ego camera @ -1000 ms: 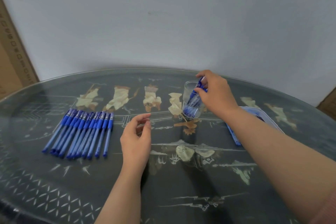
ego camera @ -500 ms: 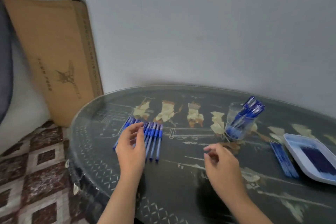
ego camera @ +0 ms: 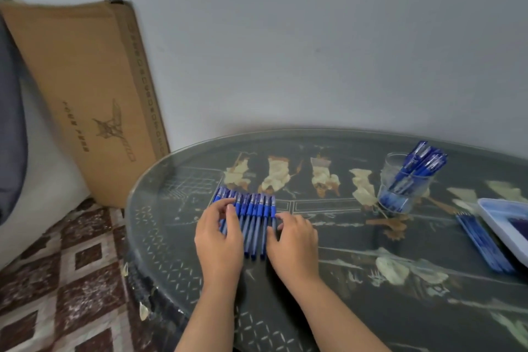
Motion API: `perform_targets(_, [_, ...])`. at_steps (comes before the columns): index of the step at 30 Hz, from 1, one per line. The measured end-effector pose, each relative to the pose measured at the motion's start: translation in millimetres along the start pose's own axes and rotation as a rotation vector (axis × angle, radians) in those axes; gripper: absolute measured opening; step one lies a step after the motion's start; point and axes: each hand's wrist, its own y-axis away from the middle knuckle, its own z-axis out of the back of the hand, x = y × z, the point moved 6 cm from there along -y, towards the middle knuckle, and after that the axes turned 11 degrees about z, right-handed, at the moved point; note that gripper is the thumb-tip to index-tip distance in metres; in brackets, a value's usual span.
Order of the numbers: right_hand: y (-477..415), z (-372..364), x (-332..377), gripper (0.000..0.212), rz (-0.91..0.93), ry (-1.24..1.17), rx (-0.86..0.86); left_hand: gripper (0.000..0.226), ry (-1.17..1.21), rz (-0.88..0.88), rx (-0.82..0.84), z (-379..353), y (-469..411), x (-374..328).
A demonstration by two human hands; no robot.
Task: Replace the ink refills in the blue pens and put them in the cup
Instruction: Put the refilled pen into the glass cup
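Gathering at: the row of blue pens (ego camera: pixel 251 217), lying side by side on the glass-topped table (ego camera: pixel 371 308) at about 11 o'clock from the person, caps toward 12.
Left hand (ego camera: pixel 220 243): fingers bent over the 9 o'clock end of the row and touching it; I cannot tell whether they pinch a single pen.
Right hand (ego camera: pixel 294 243): fingers relaxed, tips resting against the 3 o'clock edge of the row, gripping nothing visible.
Cup (ego camera: pixel 403 194): clear glass at 1 o'clock, well apart from both hands, with several pens leaning in it.
Refills (ego camera: pixel 483 240): loose bundle at 3 o'clock, just beside a white tray (ego camera: pixel 497 217).
Step, by my judgement: picking the next pen from the row.
Risk one: round barrels on smooth glass; a sideways nudge from either hand could send pens rolling toward the near edge.
Risk two: lifting one pen from a tight row may drag its neighbours askew.
Risk three: the cup looks top-heavy with leaning pens; a careless drop-in could tip it.
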Motion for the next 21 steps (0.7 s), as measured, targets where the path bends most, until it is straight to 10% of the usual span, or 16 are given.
perform_targets(21, [38, 88, -59, 0.036, -0.035, -0.007, -0.183, 0.016, -0.198, -0.153, -0.035, 0, 14, -18])
